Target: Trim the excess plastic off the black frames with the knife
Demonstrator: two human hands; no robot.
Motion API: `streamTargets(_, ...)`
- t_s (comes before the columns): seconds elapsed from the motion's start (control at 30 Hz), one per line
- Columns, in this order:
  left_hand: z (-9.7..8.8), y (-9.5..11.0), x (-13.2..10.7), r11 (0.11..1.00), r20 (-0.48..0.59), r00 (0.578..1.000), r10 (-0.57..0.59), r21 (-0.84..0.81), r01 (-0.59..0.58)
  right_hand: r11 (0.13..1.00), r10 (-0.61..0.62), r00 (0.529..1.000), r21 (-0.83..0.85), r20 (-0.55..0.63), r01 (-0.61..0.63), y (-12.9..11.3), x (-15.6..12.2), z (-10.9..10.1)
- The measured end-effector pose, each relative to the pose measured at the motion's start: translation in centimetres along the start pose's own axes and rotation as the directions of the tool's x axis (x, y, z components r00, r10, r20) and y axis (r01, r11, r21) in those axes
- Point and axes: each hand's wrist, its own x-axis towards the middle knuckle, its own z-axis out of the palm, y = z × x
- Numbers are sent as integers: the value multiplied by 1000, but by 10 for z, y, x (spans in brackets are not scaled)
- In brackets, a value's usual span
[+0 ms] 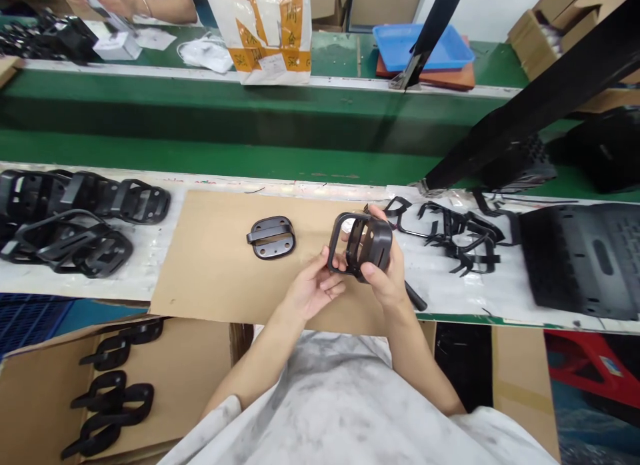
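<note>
Both my hands hold one black plastic frame part (361, 245) upright above a brown cardboard sheet (215, 265). My right hand (387, 275) grips its right side, thumb on the front. My left hand (315, 288) supports its lower left edge with the fingertips. A dark tool handle (416, 297) sticks out below my right hand. A second black oval part (271, 237) lies flat on the cardboard to the left of my hands.
A pile of black frame parts (75, 218) lies at the left. Black trimmed scraps (457, 238) and a large black ribbed panel (580, 258) lie at the right. A cardboard box (190, 378) with several black parts stands below. Another person's hands (125, 2) work across the green conveyor (200, 112).
</note>
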Motion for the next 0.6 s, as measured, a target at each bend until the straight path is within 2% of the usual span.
streamTargets(0.17, 1, 4, -5, 997, 53, 999, -8, 71, 4, 997, -58, 998, -41, 4, 58, -5, -2, -10)
streamTargets(0.3, -9, 13, -8, 973, 70, 998, -5, 230, -11, 998, 18, 998, -64, 68, -13, -11, -2, -12)
streamTargets(0.37, -11, 18, -5, 936, 85, 994, 65, 339, -91, 995, 17, 993, -104, 113, -5, -12, -2, -11)
streamTargets(0.47, -7, 26, 6, 877, 85, 965, 247, 405, -260, 946, -93, 982, -294, 165, 139, -11, -1, -8)
streamTargets(0.53, -2, 32, 17, 871, 30, 946, 323, 381, -309, 884, -124, 970, -421, 209, 204, -8, -1, -7)
streamTargets(0.6, 0, 39, 28, 861, -50, 920, 388, 377, -342, 844, -94, 965, -495, 245, 208, -4, -3, -10)
